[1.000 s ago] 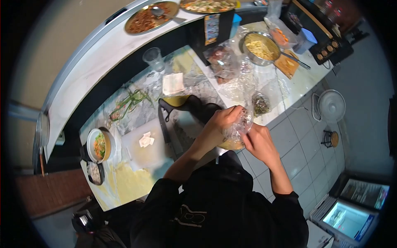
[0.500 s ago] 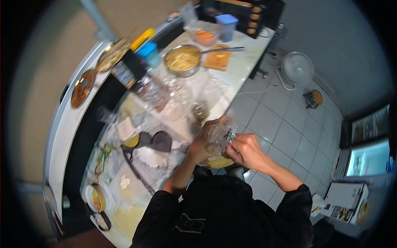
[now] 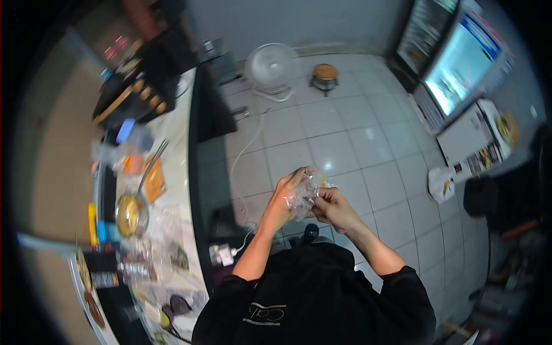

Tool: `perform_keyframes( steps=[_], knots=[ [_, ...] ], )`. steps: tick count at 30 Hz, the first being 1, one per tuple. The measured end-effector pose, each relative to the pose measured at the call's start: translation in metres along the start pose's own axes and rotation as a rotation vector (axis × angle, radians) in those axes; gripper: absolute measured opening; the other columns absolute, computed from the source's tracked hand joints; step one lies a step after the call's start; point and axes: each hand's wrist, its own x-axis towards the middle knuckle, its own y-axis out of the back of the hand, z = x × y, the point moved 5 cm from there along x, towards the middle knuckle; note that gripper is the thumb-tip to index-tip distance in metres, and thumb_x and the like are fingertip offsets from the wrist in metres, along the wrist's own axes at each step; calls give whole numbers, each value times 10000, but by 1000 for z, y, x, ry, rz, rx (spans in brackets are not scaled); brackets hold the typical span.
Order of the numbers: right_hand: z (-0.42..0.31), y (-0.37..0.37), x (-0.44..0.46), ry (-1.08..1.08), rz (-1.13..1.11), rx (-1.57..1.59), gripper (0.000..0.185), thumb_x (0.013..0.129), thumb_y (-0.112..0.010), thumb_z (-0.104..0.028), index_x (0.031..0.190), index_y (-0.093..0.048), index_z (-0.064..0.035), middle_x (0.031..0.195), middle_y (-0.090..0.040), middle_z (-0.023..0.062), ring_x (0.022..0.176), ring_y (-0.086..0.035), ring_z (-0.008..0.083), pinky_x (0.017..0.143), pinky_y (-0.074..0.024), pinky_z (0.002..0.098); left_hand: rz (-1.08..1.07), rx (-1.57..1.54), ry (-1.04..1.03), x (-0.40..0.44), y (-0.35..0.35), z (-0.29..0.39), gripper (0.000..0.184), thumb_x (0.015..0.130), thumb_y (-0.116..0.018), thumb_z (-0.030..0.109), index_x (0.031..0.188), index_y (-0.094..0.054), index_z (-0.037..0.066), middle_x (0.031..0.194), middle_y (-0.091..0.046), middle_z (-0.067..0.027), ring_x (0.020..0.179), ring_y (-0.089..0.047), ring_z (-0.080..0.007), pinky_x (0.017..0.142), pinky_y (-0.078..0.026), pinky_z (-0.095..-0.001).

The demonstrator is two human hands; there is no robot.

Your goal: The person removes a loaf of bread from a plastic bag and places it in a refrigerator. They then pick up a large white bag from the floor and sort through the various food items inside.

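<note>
Both my hands are together in front of my chest, over the tiled floor. My left hand (image 3: pixel 283 198) is wrapped round a crumpled clear plastic bag (image 3: pixel 305 196), gathered between the two hands. The fingers of my right hand (image 3: pixel 338 211) are closed at the bag's right side, pinching its plastic. Something pale yellow shows just behind the bag, partly covered by it and my fingers; I cannot make out what it is.
On the left runs a counter (image 3: pixel 181 149) bearing a metal bowl (image 3: pixel 131 214) with a long handle across it, a cutting board (image 3: pixel 154 181) and plastic packaging. Ahead stand a fan (image 3: pixel 271 66) and a stool (image 3: pixel 325 77). A lit fridge (image 3: pixel 463 57) and a white bag (image 3: pixel 441 185) are to the right.
My view has turned right, from the counter to the floor and fridge. My hands have moved away from the counter, still holding the plastic bag.
</note>
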Motion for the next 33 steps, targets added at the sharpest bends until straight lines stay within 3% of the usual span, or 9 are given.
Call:
perform_keyframes(
  steps=[2, 3, 11, 17, 19, 22, 24, 30, 33],
  knots=[
    [-37, 25, -18, 510, 154, -1125, 117, 831, -567, -105, 811, -559, 10, 628, -526, 99, 484, -501, 290, 468, -398, 356, -100, -81, -79, 33, -32, -14, 530, 629, -642, -54, 1139, -501, -39, 950, -585, -190, 816, -568, -358, 764, -468, -300],
    [-52, 33, -29, 488, 217, -1284, 167, 786, -614, -112, 844, -538, 25, 704, -544, 162, 633, -554, 398, 563, -440, 431, -174, -102, -74, 49, -49, -20, 529, 655, -630, -52, 1166, -497, -32, 937, -589, -186, 802, -571, -348, 755, -469, -301],
    [-104, 101, -70, 704, 626, -1829, 214, 668, -611, -45, 864, -524, -43, 769, -498, 87, 663, -579, 253, 545, -473, 346, -638, -230, -273, 148, -148, -24, 547, 722, -556, -40, 1261, -472, 10, 907, -595, -164, 725, -542, -294, 727, -467, -308],
    [-143, 120, -57, 553, 792, -2183, 157, 703, -564, -101, 845, -513, -62, 747, -493, 44, 632, -569, 162, 522, -472, 306, -787, -439, -484, 217, -166, -19, 537, 733, -591, 14, 1260, -483, 16, 959, -603, -143, 774, -531, -225, 750, -456, -318],
    [-163, 126, -44, 530, 845, -2196, 136, 706, -564, -108, 824, -508, -69, 739, -493, 36, 633, -570, 161, 511, -464, 308, -1060, -484, -299, 249, -186, -32, 498, 750, -612, 56, 1232, -498, 9, 1013, -608, -124, 834, -556, -230, 785, -457, -315],
    [-188, 136, -26, 611, 998, -2124, 108, 719, -576, -109, 778, -495, -69, 692, -503, 48, 619, -574, 203, 506, -456, 342, -951, -628, -526, 288, -178, -21, 438, 764, -630, 94, 1180, -525, 4, 1041, -612, -103, 870, -581, -217, 811, -463, -312],
    [-203, 149, -18, 702, 1089, -1721, 122, 728, -590, -121, 777, -506, -47, 675, -521, 85, 610, -569, 262, 509, -445, 375, -933, -614, -535, 310, -183, -27, 423, 751, -645, 89, 1150, -536, 1, 1034, -613, -103, 870, -586, -213, 810, -465, -310],
    [-221, 203, 20, 659, 1341, -829, 203, 807, -504, -48, 612, -476, 1, 535, -472, 65, 434, -370, 105, 429, -310, 272, -966, -487, -566, 362, -211, -45, 336, 743, -657, 67, 1067, -577, 26, 1071, -592, -113, 931, -552, -231, 795, -447, -326],
    [-218, 245, 41, 768, 1144, 247, 202, 843, -450, -51, 650, -509, -67, 540, -432, -36, 432, -318, 59, 402, -217, 231, -878, -391, -574, 391, -239, -50, 281, 686, -680, 89, 939, -586, 11, 816, -622, -136, 693, -572, -290, 651, -467, -343]
  ],
)
